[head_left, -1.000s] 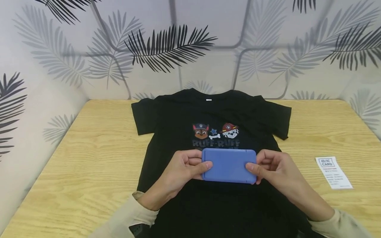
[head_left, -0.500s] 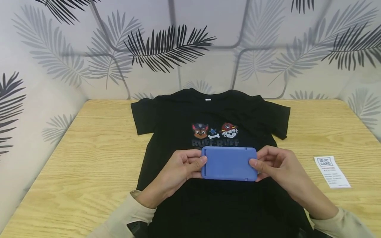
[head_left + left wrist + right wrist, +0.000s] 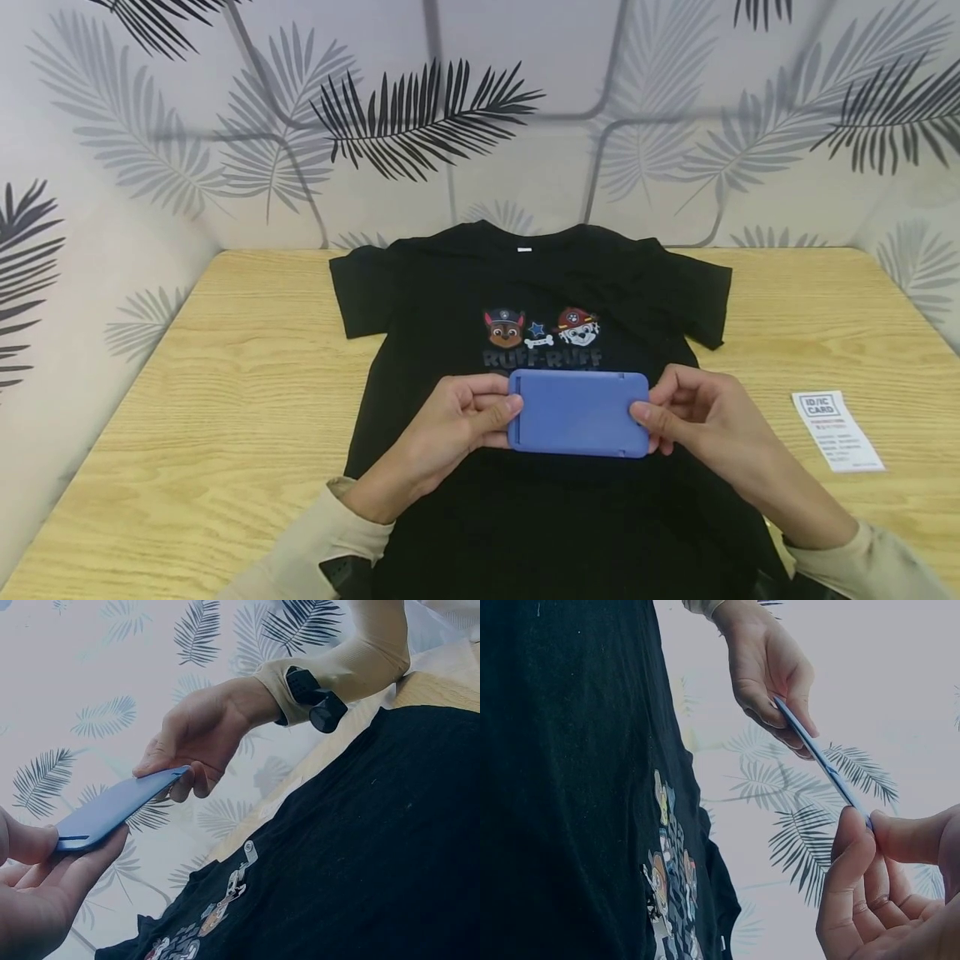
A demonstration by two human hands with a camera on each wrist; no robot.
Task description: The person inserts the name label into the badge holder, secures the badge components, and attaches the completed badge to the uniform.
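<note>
A flat blue plastic card holder (image 3: 579, 414) is held up lengthwise above a black T-shirt (image 3: 577, 525). My left hand (image 3: 457, 425) pinches its left end, thumb on the face near a narrow slot and fingers behind. At the opposite end, my right hand (image 3: 712, 421) pinches the edge between thumb and fingers. Both wrist views show the holder thin and edge-on, apart from the shirt. In the right wrist view, the right thumb and index fingertips meet at the holder's corner. The shirt lies spread out, its cartoon dog print (image 3: 540, 329) partly hidden by the holder.
On the wooden table (image 3: 225, 375), a white paper slip (image 3: 838, 432) printed "ID/IC CARD" lies right of the shirt. Behind the table stands a pale wall (image 3: 517, 158) with a leaf pattern.
Both thumbs have slid outward on the card holder, uncovering more of its face and the slot at its left end. The holder has risen slightly. The shirt stays put.
</note>
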